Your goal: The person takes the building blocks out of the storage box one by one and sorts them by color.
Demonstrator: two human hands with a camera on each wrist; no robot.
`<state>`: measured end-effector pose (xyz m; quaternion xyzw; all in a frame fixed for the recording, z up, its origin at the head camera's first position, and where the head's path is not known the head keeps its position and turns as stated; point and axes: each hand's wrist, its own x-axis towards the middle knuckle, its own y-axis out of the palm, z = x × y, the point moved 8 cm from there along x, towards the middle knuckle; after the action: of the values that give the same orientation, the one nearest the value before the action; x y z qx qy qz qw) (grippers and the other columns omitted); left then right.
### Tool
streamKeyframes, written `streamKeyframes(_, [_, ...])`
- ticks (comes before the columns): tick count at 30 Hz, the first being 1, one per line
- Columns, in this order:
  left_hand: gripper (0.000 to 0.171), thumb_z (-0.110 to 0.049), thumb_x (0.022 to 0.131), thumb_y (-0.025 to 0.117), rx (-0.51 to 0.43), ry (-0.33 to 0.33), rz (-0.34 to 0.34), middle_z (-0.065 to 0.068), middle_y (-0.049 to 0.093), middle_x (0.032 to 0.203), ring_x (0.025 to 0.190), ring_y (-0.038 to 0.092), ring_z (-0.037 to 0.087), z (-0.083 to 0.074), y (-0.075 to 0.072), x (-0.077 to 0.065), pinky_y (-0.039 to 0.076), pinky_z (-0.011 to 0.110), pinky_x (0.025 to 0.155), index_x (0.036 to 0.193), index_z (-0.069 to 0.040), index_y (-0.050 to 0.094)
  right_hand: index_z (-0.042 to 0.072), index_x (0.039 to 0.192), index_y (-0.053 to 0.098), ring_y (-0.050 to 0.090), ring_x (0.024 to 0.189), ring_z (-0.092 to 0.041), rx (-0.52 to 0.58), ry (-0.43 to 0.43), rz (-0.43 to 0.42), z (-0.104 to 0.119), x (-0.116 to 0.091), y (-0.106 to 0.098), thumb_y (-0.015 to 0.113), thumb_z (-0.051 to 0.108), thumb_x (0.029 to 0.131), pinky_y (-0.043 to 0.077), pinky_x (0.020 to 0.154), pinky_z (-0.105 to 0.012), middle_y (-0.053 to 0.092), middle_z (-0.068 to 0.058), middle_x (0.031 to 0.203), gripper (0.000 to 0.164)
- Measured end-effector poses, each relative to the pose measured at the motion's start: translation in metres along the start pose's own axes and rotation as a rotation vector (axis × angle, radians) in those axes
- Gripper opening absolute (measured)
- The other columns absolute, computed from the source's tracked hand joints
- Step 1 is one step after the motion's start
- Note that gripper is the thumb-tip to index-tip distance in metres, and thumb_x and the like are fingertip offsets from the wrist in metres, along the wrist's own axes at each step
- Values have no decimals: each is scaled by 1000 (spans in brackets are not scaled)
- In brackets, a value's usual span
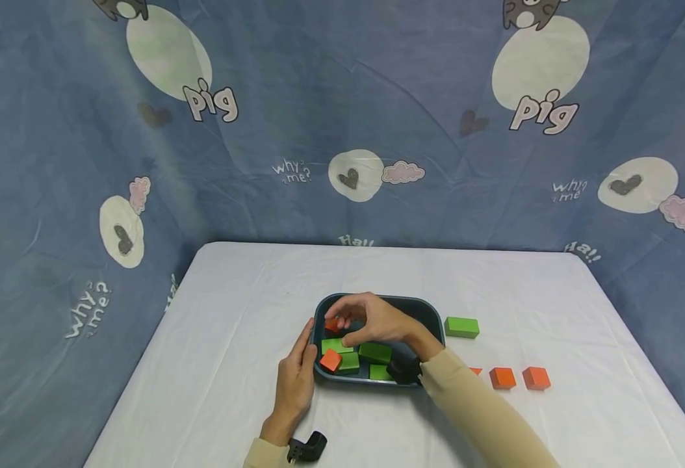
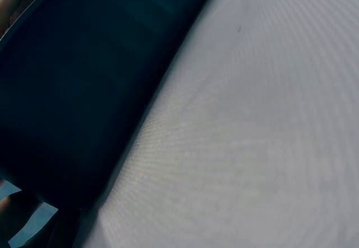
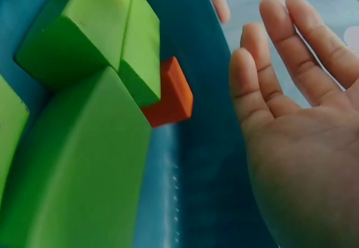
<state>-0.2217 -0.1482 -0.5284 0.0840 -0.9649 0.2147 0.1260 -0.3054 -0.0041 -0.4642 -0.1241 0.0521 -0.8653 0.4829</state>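
A dark teal bin [image 1: 409, 301] stands on the white table, holding several green blocks [image 1: 375, 353], an orange cube [image 1: 331, 360] and an orange block [image 1: 332, 324] near its far left corner. My left hand [image 1: 297, 382] rests on the bin's left side with its fingers straight along the wall. Above the far left part of the bin is my right hand [image 1: 377, 318], its fingers over that orange block. The right wrist view shows the right hand's palm [image 3: 314, 158] with loosely straight fingers and nothing held. The bin's outer wall [image 2: 84, 91] fills much of the left wrist view.
Right of the bin lies a green block [image 1: 462, 327]. Nearer the front, two orange cubes [image 1: 503, 378] sit in a row, and a further orange piece [image 1: 476, 371] is partly hidden by the right sleeve. A blue printed cloth [image 1: 377, 117] hangs behind the table.
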Motion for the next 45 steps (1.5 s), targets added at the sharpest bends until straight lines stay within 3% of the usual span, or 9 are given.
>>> streamKeyframes(8, [45, -20, 111, 45, 9, 20, -3, 15, 63, 136, 128, 56, 21, -1, 0, 0, 45, 47, 105, 155, -13, 45, -3, 125, 66, 58, 101, -46, -32, 26, 88, -9, 10, 14, 78, -3, 84, 52, 92, -51, 65, -25, 121, 43])
streamKeyframes(17, [45, -18, 110, 46, 28, 61, -14, 9, 55, 147, 129, 55, 22, -4, -2, 1, 46, 46, 105, 155, -12, 46, 0, 125, 68, 57, 97, -40, -48, 83, 255, -17, 12, 30, 78, -8, 78, 55, 85, -42, 67, -6, 118, 48])
streamKeyframes(19, [45, -18, 110, 46, 22, 57, -11, 11, 60, 141, 126, 58, 21, -4, -2, 2, 48, 48, 103, 155, -12, 46, 2, 124, 69, 57, 94, -37, -78, 94, 272, -19, 12, 31, 78, -8, 78, 55, 83, -38, 68, -2, 116, 48])
streamKeyframes(25, [45, -23, 111, 44, 8, 19, -14, 8, 57, 145, 128, 56, 20, -1, -1, 2, 46, 49, 105, 154, -13, 47, 6, 120, 71, 58, 92, -29, -202, 113, 312, -21, 12, 34, 79, -7, 76, 53, 84, -31, 70, 4, 111, 46])
streamKeyframes(39, [44, -21, 110, 46, 11, 17, -24, 8, 60, 141, 124, 60, 22, 0, -2, 2, 47, 51, 103, 153, -12, 49, 11, 111, 75, 54, 80, -17, -307, 165, 300, -22, 14, 39, 86, -5, 77, 49, 73, -22, 66, 12, 99, 39])
streamKeyframes(45, [44, -20, 110, 46, 10, 24, -28, 8, 59, 143, 125, 59, 22, -1, -3, 1, 47, 45, 104, 153, -13, 49, 10, 108, 76, 56, 79, -16, -261, 153, 266, -22, 14, 35, 83, -8, 78, 51, 72, -23, 66, 8, 93, 36])
